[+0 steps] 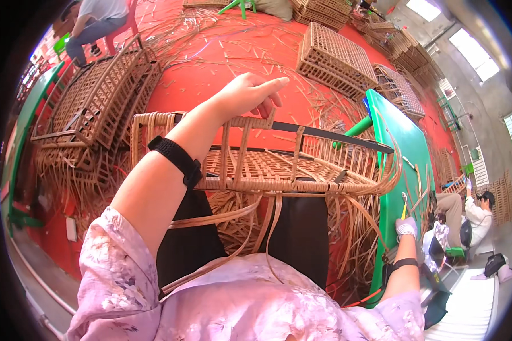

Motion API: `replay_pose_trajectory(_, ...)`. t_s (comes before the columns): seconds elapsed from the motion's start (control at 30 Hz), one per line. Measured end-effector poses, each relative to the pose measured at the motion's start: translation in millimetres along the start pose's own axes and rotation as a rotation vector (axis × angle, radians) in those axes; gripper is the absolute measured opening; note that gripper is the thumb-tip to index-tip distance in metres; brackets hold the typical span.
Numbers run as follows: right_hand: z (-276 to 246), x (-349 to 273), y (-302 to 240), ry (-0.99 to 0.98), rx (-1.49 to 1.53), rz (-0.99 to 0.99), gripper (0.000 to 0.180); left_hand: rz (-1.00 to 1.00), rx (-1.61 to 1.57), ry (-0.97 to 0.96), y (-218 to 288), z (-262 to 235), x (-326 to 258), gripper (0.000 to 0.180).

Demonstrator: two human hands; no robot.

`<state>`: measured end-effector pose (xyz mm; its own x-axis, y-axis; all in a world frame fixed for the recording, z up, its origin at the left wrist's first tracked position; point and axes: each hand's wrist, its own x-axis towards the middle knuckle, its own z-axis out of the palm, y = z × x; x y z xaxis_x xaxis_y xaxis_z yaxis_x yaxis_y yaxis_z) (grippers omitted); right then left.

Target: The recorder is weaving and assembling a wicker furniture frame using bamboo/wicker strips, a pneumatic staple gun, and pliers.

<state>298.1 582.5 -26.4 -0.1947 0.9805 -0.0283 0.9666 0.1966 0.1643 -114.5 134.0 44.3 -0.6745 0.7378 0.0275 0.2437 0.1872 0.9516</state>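
Observation:
An open-sided woven rattan basket point(256, 181) rests across my lap, with dark flat strips along its upper rail and loose cane strands hanging from its near edge. My left hand point(247, 95) is over its far upper rail, one digit stretched to the right and the other fingers loosely bent. No object shows in it; whether the fingertips touch the rail I cannot tell. To the right, my right hand point(406, 227), in a white glove, is closed around a yellow-handled hand tool point(404, 211) with a metal head, at the green table point(401, 142). The tool's lower part is hidden by the hand.
Stacked woven baskets point(91, 108) stand at left; another large basket point(335, 59) lies far right on the red floor point(222, 57). Cane scraps point(233, 224) pile below my lap. A seated person point(102, 20) is at far left, another point(478, 219) at right.

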Motion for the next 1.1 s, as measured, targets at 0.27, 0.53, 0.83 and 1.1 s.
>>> replay_pose_trajectory(0.27, 28.8, 98.9, 43.6, -0.074, 1.287, 0.159, 0.031, 0.031, -0.014, 0.006, 3.3, -2.1, -5.1, 0.066)
replay_pose_trajectory(0.53, -91.1, -52.0, -105.7, 0.080, 1.255, -1.004, 0.036, 0.100, -0.050, -0.057, 3.3, -1.8, -2.5, 0.059)
replay_pose_trajectory(0.83, -144.1, -197.2, -224.5, 0.301, 0.173, -1.325, 0.053, 0.033, -0.074, -0.123, 5.6, -3.7, -1.1, 0.055)
replay_pose_trajectory(1.1, -138.7, -203.1, -254.8, 0.295, 0.055, -1.228, 0.054, 0.052, -0.065, -0.123, 7.6, -1.6, -1.2, 0.053)
